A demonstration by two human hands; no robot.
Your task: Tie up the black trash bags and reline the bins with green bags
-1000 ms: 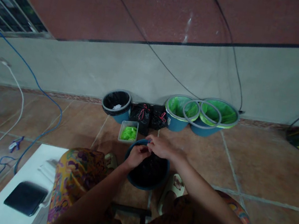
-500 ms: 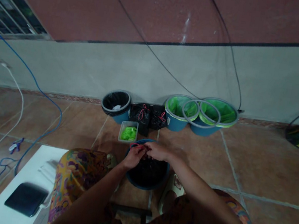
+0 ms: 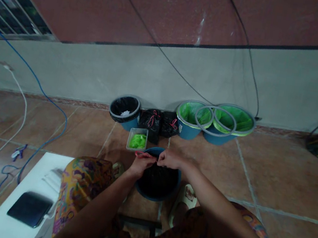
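1. My left hand (image 3: 140, 163): fingers pinched on the red drawstring (image 3: 144, 155) of the black bin liner (image 3: 158, 179), the string running out toward 9 o'clock from my fingertips.

2. My right hand (image 3: 170, 159): fingers closed, meeting the left hand at the near end of the same string; whether it grips the string or the liner's edge I cannot tell.

3. Blue bin (image 3: 173, 185): on the tiled floor (image 3: 259, 171) directly below both hands, between my two sandalled feet. The black liner sits inside it.

4. Small grey tray (image 3: 136, 139) of bright green bags: at 12 o'clock from my left hand, just beyond the bin's rim.

5. Two tied black bags (image 3: 161, 124) with red strings: at 12 o'clock, against the wall (image 3: 94, 68).

6. Blue bin with black liner (image 3: 124, 110): at 11 o'clock, beside the tied bags; something white lies inside.

7. Two blue bins with green liners (image 3: 215, 124): at 1 o'clock, touching each other, a loose grey ring (image 3: 215, 121) lying across both rims.

8. White board (image 3: 12, 208): at 8 o'clock beside my knee, carrying a dark flat pad (image 3: 28, 214).

9. Blue cable (image 3: 56, 119) and white cable (image 3: 21, 109): at 9 to 10 o'clock, trailing over the floor.
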